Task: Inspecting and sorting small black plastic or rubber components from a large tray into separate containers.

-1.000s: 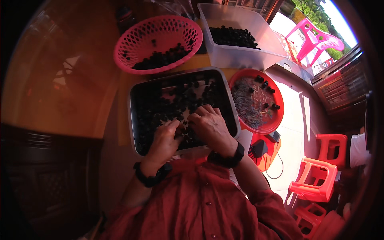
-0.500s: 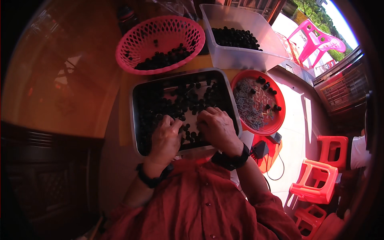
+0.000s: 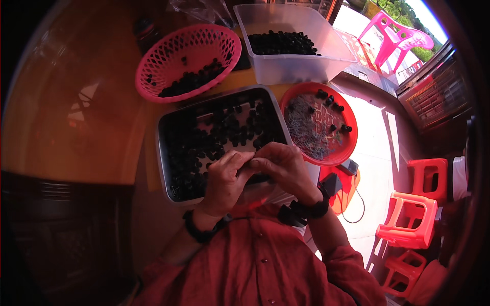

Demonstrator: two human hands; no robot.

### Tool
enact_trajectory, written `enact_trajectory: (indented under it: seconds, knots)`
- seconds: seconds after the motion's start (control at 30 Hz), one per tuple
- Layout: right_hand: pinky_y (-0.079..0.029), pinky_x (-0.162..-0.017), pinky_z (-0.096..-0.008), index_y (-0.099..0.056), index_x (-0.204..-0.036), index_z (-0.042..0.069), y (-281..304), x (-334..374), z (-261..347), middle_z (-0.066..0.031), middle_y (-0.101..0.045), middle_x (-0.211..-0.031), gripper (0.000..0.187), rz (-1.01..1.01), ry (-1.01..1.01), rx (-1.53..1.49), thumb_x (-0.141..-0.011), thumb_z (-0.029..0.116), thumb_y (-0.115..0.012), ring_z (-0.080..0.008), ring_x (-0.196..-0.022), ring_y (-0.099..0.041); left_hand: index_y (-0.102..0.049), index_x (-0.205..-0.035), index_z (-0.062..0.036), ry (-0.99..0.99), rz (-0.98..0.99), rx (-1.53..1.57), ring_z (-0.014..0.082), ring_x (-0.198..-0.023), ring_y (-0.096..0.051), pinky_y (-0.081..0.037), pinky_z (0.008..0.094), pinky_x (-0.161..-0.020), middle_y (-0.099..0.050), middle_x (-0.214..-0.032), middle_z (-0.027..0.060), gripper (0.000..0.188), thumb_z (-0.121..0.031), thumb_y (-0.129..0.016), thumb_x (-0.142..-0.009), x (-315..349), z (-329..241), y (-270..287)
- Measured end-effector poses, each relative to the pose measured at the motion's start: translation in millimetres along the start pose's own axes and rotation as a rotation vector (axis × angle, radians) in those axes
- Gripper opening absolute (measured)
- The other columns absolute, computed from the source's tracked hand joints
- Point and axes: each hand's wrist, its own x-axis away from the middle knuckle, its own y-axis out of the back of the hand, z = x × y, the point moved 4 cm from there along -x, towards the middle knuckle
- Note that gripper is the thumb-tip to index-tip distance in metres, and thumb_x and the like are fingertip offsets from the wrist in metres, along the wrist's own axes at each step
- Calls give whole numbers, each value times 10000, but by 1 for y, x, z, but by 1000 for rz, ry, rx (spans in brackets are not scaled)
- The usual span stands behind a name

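A metal tray full of small dark fruits lies on the table in front of me. My left hand and my right hand meet over the tray's near edge, fingertips pinched together on a small piece I cannot make out. Both wrists wear dark bands. A pink mesh basket with dark fruits stands behind the tray at the left. To the right of the tray sits a red round plate holding thin stems and a few dark fruits.
A clear plastic tub with dark fruits stands at the back right. Pink and red plastic chairs stand on the floor at the right. A small dark device with a cord lies beside the red plate.
Both hands were spread in the tray among the fruits; they have drawn back to its near edge and come together, fingertips pinched.
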Motion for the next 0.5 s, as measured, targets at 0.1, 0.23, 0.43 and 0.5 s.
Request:
enact_trajectory:
  seconds: [0.1,0.23,0.43,0.5]
  knots:
    - [-491,-617,-277,-630,-804,-16,7,-1,3,-89,-631,-683,122,19,33,140,-779,92,-680,-134,-688,-632,-639,-971,-25,6,-22,-36,210,-719,-640,-494,298,-618,-627,-801,101,245,-10,-702,-734,2,-1,3]
    - [-495,-623,-379,-618,-775,0,7,-3,-5,-149,-622,-726,54,227,212,743,-733,32,-621,-314,-710,-632,-633,-981,-2,111,94,-14,227,-722,-643,-485,288,-636,-645,-859,121,197,-41,-659,-790,8,15,0]
    - [-489,-672,-398,-626,-804,46,18,-17,2,-141,-585,-794,112,196,335,812,-702,66,-584,-324,-779,-606,-634,-1019,1,263,24,25,146,-782,-623,-464,251,-692,-646,-884,113,211,-24,-631,-809,13,22,9]
    - [-483,-715,-388,-637,-809,58,18,-16,6,-119,-578,-811,122,289,242,980,-712,89,-571,-300,-833,-598,-632,-1029,-3,293,40,66,115,-792,-605,-459,235,-699,-642,-881,88,211,-12,-620,-819,16,30,10]
